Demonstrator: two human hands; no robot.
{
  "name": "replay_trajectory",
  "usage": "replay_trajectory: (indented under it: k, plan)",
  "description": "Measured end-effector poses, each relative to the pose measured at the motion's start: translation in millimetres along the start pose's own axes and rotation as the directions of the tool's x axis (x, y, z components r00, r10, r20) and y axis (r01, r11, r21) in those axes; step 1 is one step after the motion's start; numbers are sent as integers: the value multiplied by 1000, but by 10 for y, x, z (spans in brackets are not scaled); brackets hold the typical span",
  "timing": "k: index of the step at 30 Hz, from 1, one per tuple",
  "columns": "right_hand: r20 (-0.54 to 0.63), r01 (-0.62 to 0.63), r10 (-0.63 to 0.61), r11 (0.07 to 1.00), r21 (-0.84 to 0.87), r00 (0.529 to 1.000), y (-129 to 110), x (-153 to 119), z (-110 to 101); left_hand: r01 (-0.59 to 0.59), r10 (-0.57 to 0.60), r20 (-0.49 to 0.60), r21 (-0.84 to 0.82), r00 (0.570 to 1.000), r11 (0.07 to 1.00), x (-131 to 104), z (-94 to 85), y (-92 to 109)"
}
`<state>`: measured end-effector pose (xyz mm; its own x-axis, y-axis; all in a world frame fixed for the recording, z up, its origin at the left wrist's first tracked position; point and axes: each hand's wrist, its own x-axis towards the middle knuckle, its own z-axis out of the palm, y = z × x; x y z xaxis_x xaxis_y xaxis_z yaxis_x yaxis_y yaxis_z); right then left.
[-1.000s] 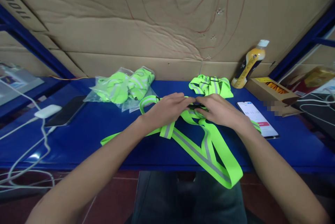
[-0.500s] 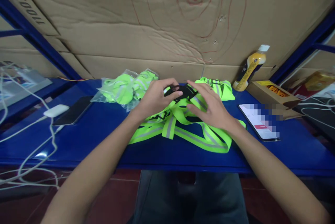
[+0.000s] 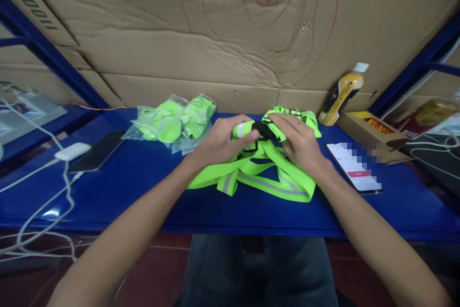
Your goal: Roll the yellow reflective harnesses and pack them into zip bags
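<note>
A neon yellow-green reflective strap harness (image 3: 269, 186) with a grey stripe lies in loose loops on the blue table. My left hand (image 3: 224, 140) is closed on a folded part of it, thumb on top, beside a black buckle. Across from it, my right hand (image 3: 298, 137) curls over the harness's black and green part, its fingertips partly hidden. Between the hands a black piece (image 3: 263, 130) shows. Just behind my right hand lies a folded neon bundle (image 3: 311, 120) with a black buckle.
Clear bags with neon straps (image 3: 167, 122) lie at the back left, near a dark phone (image 3: 102, 151) and a white charger (image 3: 74, 151) with cables. To the right are a lit phone (image 3: 354, 168), an open carton (image 3: 373, 130) and a yellow bottle (image 3: 341, 96). Cardboard stands behind.
Both hands have turned the black part over, and a green striped fold now shows at my left fingers. My right fingers have closed down on the harness. The lower loops shifted slightly.
</note>
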<state>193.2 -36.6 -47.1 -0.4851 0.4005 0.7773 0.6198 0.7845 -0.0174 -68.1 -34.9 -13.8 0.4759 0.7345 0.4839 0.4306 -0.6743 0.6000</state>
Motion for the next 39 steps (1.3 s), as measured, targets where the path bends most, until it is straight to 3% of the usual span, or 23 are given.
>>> replay_trajectory:
  k: [3,7,10,13,16,20,23,25,27,29,33,37,39]
  plan:
    - [-7,7,-7,1000,-10,1000,-66,42,-39,41,-35,33,-211,999,977,29,-9,14]
    - [167,-80,47,978,194,985,-166,144,-128,-22,4,-77,-238,997,971,53,24,-54]
    - [233,-167,94,933,319,968,-133,180,-186,-98,82,-118,-140,990,985,31,50,-105]
    - [287,-257,166,913,315,943,-36,162,-218,-234,237,-126,40,963,971,-9,92,-114]
    - [285,-223,142,936,273,948,16,117,-210,-297,314,-136,128,940,946,-25,136,-105]
    - [96,-63,42,971,230,995,-22,54,-111,-107,119,-132,93,984,990,3,129,-89]
    - [-17,70,-68,987,145,998,-52,21,-7,63,-68,-25,-155,997,986,24,66,-54]
    - [-56,118,-113,989,93,992,-62,17,38,253,-215,141,-368,966,895,32,10,-30]
    - [-52,131,-127,988,81,990,-80,30,53,423,-325,275,-490,905,762,40,-42,-22]
    - [37,106,-111,987,124,993,-114,56,44,471,-388,269,-555,881,685,50,-75,-43]
    - [254,-81,16,965,249,967,-184,97,7,349,-366,94,-582,926,734,64,-51,-143]
    - [246,-266,204,930,252,948,-146,103,-6,87,-122,-59,-409,991,908,47,15,-144]
    - [351,-336,235,905,261,906,-102,104,-17,-21,1,-73,-286,997,958,27,30,-96]
